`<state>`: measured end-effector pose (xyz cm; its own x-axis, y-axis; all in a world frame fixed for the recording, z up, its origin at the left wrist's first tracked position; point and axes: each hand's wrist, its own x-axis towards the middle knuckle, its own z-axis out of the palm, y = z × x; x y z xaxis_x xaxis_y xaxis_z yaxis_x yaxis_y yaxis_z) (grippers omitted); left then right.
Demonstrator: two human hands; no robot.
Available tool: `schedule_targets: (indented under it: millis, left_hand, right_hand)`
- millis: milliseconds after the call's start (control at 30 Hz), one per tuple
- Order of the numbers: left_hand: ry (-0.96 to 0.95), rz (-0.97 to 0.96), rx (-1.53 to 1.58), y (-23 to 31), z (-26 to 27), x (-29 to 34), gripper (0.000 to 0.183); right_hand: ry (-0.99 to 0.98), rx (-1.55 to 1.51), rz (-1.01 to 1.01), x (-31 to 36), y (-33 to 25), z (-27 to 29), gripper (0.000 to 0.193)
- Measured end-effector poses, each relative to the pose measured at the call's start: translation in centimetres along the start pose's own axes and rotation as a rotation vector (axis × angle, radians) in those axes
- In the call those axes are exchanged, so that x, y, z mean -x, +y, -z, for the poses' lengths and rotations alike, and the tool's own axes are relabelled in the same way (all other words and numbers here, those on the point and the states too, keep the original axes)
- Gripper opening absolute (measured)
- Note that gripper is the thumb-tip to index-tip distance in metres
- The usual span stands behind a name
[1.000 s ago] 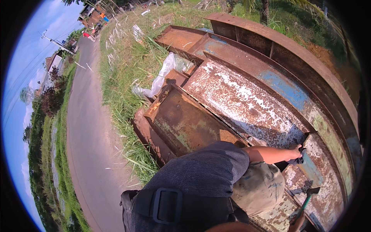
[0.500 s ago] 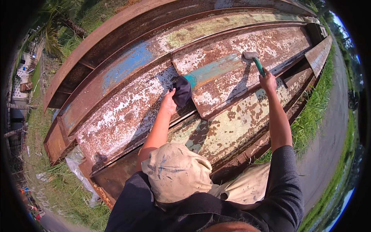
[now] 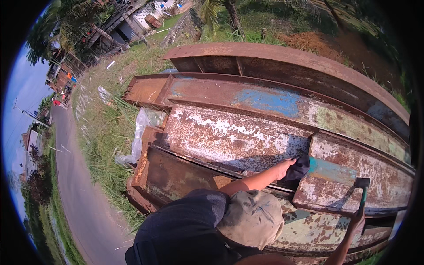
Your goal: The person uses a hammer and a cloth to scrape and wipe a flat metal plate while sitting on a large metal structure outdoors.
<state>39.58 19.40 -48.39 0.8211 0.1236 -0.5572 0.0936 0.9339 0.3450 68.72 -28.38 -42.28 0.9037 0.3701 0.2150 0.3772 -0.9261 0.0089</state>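
Observation:
My left hand (image 3: 285, 169) is closed on a bunched dark cloth (image 3: 297, 168) at the step between two rusty, flaking steel beams. Beside the cloth a teal strip (image 3: 332, 171) runs along the right beam; I cannot tell whether it is paint or a separate piece. My right hand (image 3: 357, 222) grips the green handle of a hammer-like tool (image 3: 362, 183). Its short, dark head sits crosswise at the strip's right end; whether it touches the metal is unclear. The left beam (image 3: 212, 132) carries patchy white paint.
More rusty beams lie alongside, one with a blue patch (image 3: 269, 100), and a tall flanged beam (image 3: 291, 66) stands behind. Clear plastic sheeting (image 3: 139, 134) hangs at the left ends. Grass (image 3: 101, 154) and a paved road (image 3: 77, 176) lie left; a pale stained cloth (image 3: 251, 216) is near my body.
The view has swung left, so the beams appear shifted right and more road shows. Both hands keep their holds, and the tool's head stays near the teal strip's end.

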Motion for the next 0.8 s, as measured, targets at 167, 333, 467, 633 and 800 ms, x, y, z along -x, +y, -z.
schedule_targets:
  millis: [167, 333, 467, 633, 800]
  left_hand:
    - [0.037, 0.019, 0.007, -2.1, 1.2, -0.6, 0.036]
    - [0.05, 0.01, -0.044, -1.3, -0.9, -0.7, 0.04]
    - [0.121, 0.023, -0.048, -1.6, 1.3, 1.2, 0.04]
    - [0.106, -0.037, -0.144, -1.3, -3.2, 0.4, 0.042]
    - [0.058, -0.007, -0.033, 0.3, 1.2, 1.8, 0.052]
  right_hand:
    - [-0.076, 0.033, 0.283, -1.5, -4.2, 5.2, 0.058]
    - [0.091, 0.083, 0.141, -3.2, -0.5, -0.1, 0.057]
    - [-0.117, 0.039, 0.272, -1.0, -1.3, 2.5, 0.066]
    - [0.063, 0.014, 0.175, -0.8, 1.3, 1.3, 0.065]
    - [-0.091, 0.029, 0.309, -2.8, -5.0, 7.0, 0.058]
